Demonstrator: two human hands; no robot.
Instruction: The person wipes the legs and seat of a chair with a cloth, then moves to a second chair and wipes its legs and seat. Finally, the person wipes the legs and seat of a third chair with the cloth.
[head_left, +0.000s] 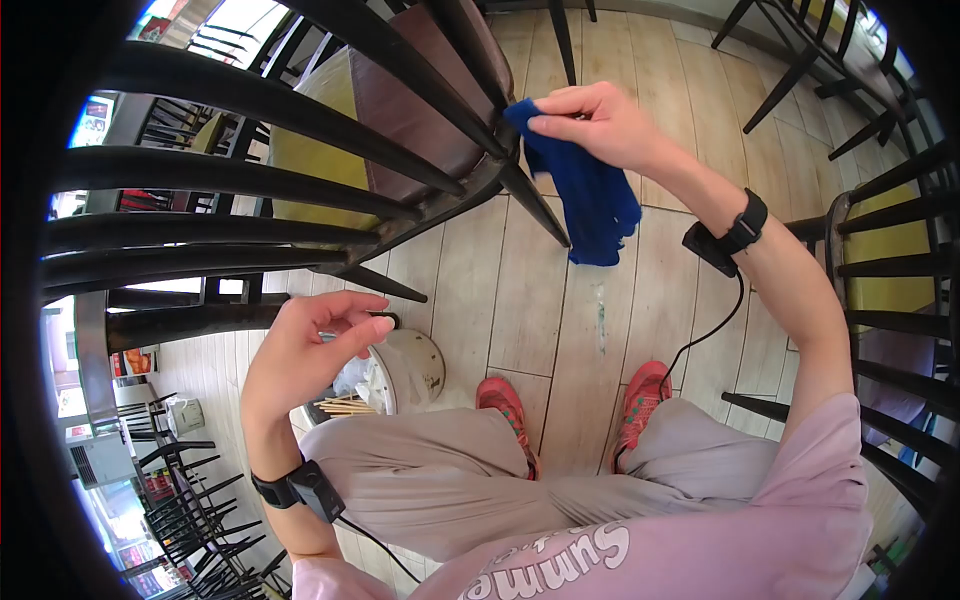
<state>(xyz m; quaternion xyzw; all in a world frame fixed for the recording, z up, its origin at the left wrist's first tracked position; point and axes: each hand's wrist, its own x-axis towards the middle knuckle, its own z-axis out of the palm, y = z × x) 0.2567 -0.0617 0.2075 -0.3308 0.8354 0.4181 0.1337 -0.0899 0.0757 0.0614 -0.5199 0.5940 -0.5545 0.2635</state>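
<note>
A dark blue cloth [595, 205] hangs from my right hand [600, 125], pinched between thumb and fingers beside the seat edge of a black chair. The chair [415, 165] has dark slats and a yellow and brown seat. My left hand [330, 340] is lower down at the left, near the end of a dark chair bar and above a bin; its fingers are curled, and the thumb lies near the fingertips. Whether anything small is between them cannot be made out.
Below my left hand stands a whitish round bin [415, 370] with plastic and wooden sticks in it. More black chairs [900, 270] stand at the right and upper right. Tiled floor [520, 330] lies between my red shoes [640, 400] and the chair.
</note>
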